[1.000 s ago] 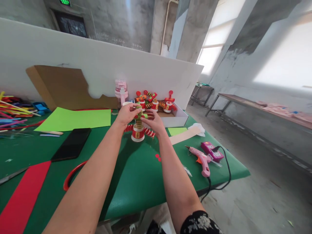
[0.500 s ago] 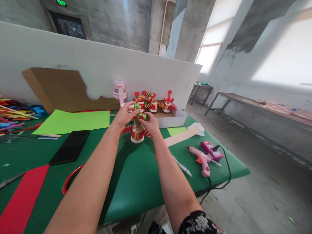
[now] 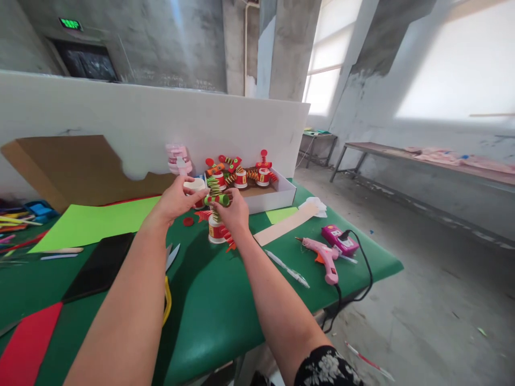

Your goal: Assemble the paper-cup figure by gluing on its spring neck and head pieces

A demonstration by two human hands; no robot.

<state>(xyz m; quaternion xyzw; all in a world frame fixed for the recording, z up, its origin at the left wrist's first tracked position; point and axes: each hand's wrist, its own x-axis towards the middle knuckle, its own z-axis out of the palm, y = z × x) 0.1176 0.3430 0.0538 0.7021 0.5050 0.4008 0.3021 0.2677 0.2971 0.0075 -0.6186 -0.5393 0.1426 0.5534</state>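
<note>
A small paper-cup figure stands upright on the table, with red pleated paper strips at its sides. Above its red and white cup rises a pleated paper spring carrying a green paper roll, topped by another green spring. My right hand pinches the roll's right end. My left hand has its fingers closed at the roll's left end; its exact grip is partly hidden. Right beside the left fingers shows a white-topped cup. A red paper disc lies just left of the figure.
Similar figures sit in a white box behind. On the right lie a pink glue gun, a purple power strip and a pen. Scissors, a black phone and green paper are leftward.
The view has shifted, so the table things appear further left. The figure's side strips have swung, and more of the white-topped cup shows. Both hands stay at the green roll.
</note>
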